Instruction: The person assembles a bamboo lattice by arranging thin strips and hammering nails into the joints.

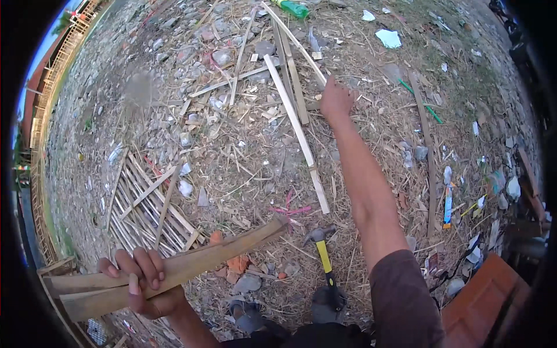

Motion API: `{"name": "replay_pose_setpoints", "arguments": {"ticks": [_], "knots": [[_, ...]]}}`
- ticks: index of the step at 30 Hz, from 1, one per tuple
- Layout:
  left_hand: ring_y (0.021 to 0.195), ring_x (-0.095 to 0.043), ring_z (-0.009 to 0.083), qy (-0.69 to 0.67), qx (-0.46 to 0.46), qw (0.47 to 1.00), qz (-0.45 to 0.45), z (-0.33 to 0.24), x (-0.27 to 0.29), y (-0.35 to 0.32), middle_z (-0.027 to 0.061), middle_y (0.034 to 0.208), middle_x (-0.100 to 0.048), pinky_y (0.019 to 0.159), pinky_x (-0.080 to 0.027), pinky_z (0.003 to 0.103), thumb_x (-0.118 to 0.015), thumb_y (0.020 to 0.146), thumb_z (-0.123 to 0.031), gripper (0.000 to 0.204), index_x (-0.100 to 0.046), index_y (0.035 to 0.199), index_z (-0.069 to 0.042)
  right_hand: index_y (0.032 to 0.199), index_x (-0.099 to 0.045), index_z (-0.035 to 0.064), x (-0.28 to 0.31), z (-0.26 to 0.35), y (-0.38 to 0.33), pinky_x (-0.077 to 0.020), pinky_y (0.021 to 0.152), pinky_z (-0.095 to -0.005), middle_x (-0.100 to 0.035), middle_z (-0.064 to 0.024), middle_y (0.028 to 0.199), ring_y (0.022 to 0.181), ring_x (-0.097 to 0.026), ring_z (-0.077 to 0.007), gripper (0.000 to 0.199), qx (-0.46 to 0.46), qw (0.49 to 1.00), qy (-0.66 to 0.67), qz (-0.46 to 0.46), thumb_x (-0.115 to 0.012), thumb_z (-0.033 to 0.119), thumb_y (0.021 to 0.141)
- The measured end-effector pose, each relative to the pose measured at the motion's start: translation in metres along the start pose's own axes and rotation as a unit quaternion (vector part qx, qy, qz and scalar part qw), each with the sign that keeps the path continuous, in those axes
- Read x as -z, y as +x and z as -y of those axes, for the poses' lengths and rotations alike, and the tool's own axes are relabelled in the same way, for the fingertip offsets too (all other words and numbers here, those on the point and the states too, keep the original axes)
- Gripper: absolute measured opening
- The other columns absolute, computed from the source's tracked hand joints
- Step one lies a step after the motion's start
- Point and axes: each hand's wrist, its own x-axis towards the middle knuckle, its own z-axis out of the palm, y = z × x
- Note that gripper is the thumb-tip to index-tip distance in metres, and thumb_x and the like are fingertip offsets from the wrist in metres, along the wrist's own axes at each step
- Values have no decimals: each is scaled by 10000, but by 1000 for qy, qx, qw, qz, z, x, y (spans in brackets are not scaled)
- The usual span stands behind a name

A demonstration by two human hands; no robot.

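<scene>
My left hand [142, 284], at the lower left, is closed around a few wide bamboo slats [203, 264] lying together, their far ends pointing up to the right. My right arm stretches forward, and my right hand [337, 100] is closed on the near end of a long pale bamboo strip [296, 43]. More pale strips [290, 110] lie on the ground just left of that hand. A claw hammer [323, 255] with a yellow and black handle lies by my feet. Beyond the slats' tip is some pink string [291, 210].
A lattice panel of thin sticks [148, 200] lies at the left. Broken brick [237, 264], stones and litter dot the straw-covered ground. At the right are a long brown stick [426, 151], a green rod [420, 101] and a reddish-brown board [484, 301]. A green bottle [293, 8] lies far off.
</scene>
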Motion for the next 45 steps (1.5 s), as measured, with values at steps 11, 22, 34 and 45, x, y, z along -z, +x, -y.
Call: {"name": "replay_pose_setpoints", "arguments": {"ticks": [11,22,34,45], "knots": [[536,-378,83,-53,9,998,24,5,-3,3,0,705,-363,502,-362,227,-565,790,-41,319,-350,1012,-119,1213,-549,24,18,-28,-78,-490,729,-375,-640,-127,918,789,-618,-234,328,-31,894,441,72,-567,125,902],[1050,-598,287,-38,64,994,74,20,-19,37,145,1205,-484,844,-530,385,-593,892,-107,319,-408,1152,-93,1263,-468,17,62,52,-293,-504,716,-295,-634,-110,1003,872,-613,-132,398,147,733,643,165,-626,114,911],[970,-634,281,-28,82,990,110,13,-29,18,162,1096,-600,828,-539,414,-651,839,-208,502,-411,1243,-30,1257,-530,61,33,63,-319,-474,872,-418,-569,-181,1073,943,-587,-375,514,325,801,499,-63,-457,-144,792],[819,-652,189,7,69,990,120,14,-47,-1,111,934,-621,761,-540,337,-697,793,-21,468,-451,1190,4,1475,-249,116,25,60,-334,-318,1077,-481,-411,-240,1342,1278,-383,-414,853,317,871,369,-65,-449,-152,690]]}}
